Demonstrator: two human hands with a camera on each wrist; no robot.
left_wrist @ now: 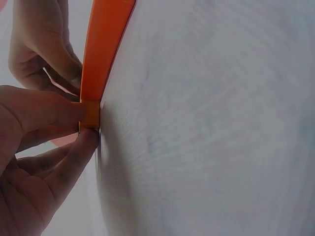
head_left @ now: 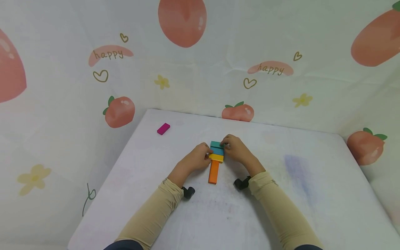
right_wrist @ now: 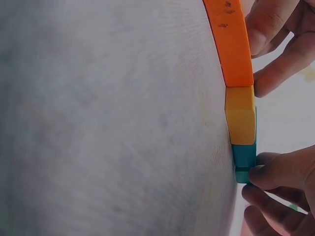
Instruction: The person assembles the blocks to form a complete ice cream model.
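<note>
Flat on the white table, several coloured blocks form a T-like figure. An orange block points toward me. Across its far end lie a yellow block, a blue block and a green block, side by side. My left hand pinches the left end of the yellow block between thumb and finger, a fingertip by the blue one. My right hand grips the right end of the green block. The fingers partly hide the block ends.
A magenta block lies apart near the table's far left corner. Black wrist cameras sit under both forearms. A printed cloth hangs behind the table.
</note>
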